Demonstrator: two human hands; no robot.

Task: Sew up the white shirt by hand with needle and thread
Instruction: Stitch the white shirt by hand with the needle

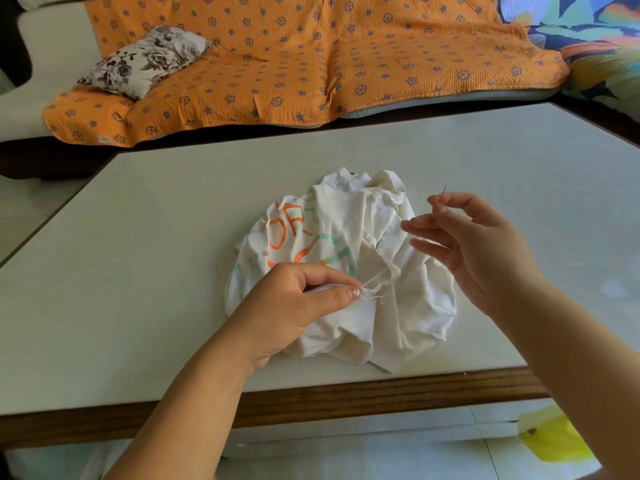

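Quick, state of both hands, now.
Left hand: pinching the white thread over the shirt.
Right hand: pinching the needle, other fingers spread.

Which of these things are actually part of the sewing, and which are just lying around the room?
Part of the job:
- white shirt, crumpled on the table
- needle, pinched in the right hand
- thread, pinched by the left hand

Just lying about:
- flowered pillow
- orange cover on the sofa
- yellow thing on the floor
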